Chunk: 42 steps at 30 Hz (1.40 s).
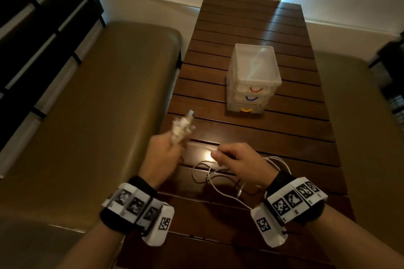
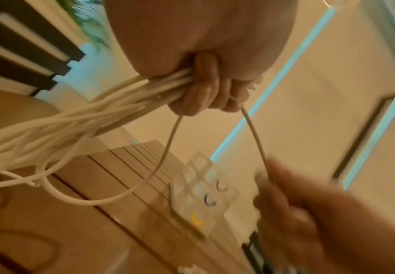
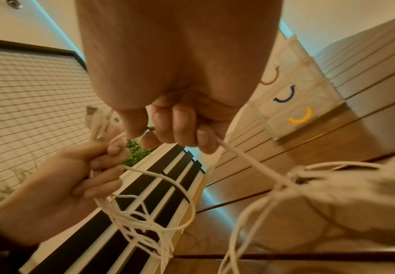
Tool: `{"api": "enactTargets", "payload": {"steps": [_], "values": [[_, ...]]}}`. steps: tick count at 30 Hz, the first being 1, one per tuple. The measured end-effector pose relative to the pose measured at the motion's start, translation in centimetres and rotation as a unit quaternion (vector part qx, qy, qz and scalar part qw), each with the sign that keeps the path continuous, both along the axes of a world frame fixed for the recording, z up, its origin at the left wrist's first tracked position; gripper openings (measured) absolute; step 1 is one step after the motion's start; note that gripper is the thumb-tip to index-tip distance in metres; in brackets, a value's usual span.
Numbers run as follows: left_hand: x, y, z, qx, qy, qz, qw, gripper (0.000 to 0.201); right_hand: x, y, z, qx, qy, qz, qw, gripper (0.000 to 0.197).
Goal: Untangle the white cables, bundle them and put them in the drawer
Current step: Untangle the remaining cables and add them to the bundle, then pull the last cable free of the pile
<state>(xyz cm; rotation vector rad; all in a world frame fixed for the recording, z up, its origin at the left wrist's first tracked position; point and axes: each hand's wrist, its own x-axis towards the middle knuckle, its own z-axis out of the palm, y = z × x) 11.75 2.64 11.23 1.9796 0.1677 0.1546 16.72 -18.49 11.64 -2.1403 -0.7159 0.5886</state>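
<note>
The white cables [image 1: 220, 172] are lying in loose loops on the wooden table [image 1: 273, 137], on the near side of the drawer unit [image 1: 251, 78], and one part is already gathered into a bundle [image 1: 181, 129]. The left hand [image 1: 161, 155] is clenching this bundle, to the near left of the drawer unit. The right hand [image 1: 238, 164] is pinching a single strand that is running between both hands, with the loose tangle under and behind it. In my judgement the right hand is nearer to the loose part and should feed it leftward. The drawer unit is showing red, blue and yellow handles; no readable writing is visible.
</note>
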Motion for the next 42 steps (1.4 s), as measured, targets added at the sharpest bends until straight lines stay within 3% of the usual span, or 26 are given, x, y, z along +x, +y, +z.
{"api": "enactTargets", "payload": {"steps": [2, 5, 7, 8, 11, 13, 15, 16, 19, 21, 23, 25, 27, 29, 31, 36, 42], "values": [[1.0, 2.1, 1.1, -0.109, 0.011, 0.129, 0.986, 0.030, 0.6, -1.1, -0.3, 0.006, 0.021, -0.035, 0.999, 0.035], [2.2, 6.4, 1.8, -0.249, -0.027, 0.269, 0.930, 0.032, 1.4, -2.7, -1.1, -0.002, 0.031, -0.073, 0.997, 0.037], [2.2, 8.2, 1.1, -0.259, -0.025, 0.305, 0.916, 0.029, 1.6, -3.1, -1.4, -0.023, 0.026, -0.073, 0.997, 0.039], [2.0, 8.6, 0.6, -0.212, -0.010, 0.301, 0.930, 0.029, 1.6, -3.1, -1.6, -0.036, 0.021, -0.072, 0.997, 0.039], [1.0, 7.2, 0.1, -0.037, 0.025, 0.260, 0.965, 0.038, 1.6, -2.3, -1.5, -0.066, 0.007, -0.081, 0.995, 0.041], [0.7, 4.9, 0.5, -0.031, 0.011, 0.202, 0.979, 0.043, 1.5, -1.6, -1.4, -0.072, 0.002, -0.083, 0.994, 0.041], [0.3, 2.1, 0.5, -0.038, -0.019, 0.095, 0.995, 0.021, 1.1, -0.7, -1.2, -0.075, -0.004, -0.067, 0.995, 0.042], [0.1, 0.9, 0.2, -0.010, -0.032, 0.040, 0.999, 0.021, 0.9, -0.2, -1.0, -0.069, -0.008, -0.051, 0.996, 0.041], [-0.5, -1.6, -1.5, 0.100, -0.022, -0.090, 0.991, 0.035, 0.1, 0.8, -0.4, -0.037, -0.021, -0.028, 0.999, 0.034], [-0.5, -2.0, -2.3, 0.143, 0.018, -0.127, 0.981, 0.027, -0.1, 0.9, -0.2, -0.027, -0.025, -0.024, 0.999, 0.033], [-0.4, -1.6, -2.3, 0.141, 0.038, -0.147, 0.978, 0.032, -0.2, 0.6, -0.2, -0.024, -0.023, -0.013, 0.999, 0.035], [-0.1, -0.4, -1.2, 0.081, 0.024, -0.096, 0.992, 0.038, -0.3, -0.1, -0.5, -0.017, -0.025, -0.012, 0.999, 0.036], [0.8, 1.6, 0.0, -0.041, 0.011, 0.027, 0.999, 0.034, -0.2, -1.0, -0.7, -0.013, -0.026, -0.026, 0.999, 0.036], [1.5, 4.5, 1.1, -0.151, 0.012, 0.121, 0.981, 0.034, 0.2, -1.8, -0.8, -0.021, -0.039, -0.045, 0.998, 0.032], [1.5, 7.4, 1.3, -0.218, 0.004, 0.163, 0.962, 0.034, 0.6, -2.0, -0.7, -0.035, -0.067, -0.037, 0.996, 0.030], [0.3, 9.6, 0.4, -0.307, -0.006, 0.227, 0.924, 0.033, 2.2, 1.0, 0.1, -0.064, -0.118, -0.004, 0.991, 0.025], [-1.3, 10.4, 0.0, -0.325, -0.014, 0.291, 0.900, 0.032, 4.1, 6.1, -0.1, -0.028, -0.161, -0.053, 0.985, 0.020]]}}
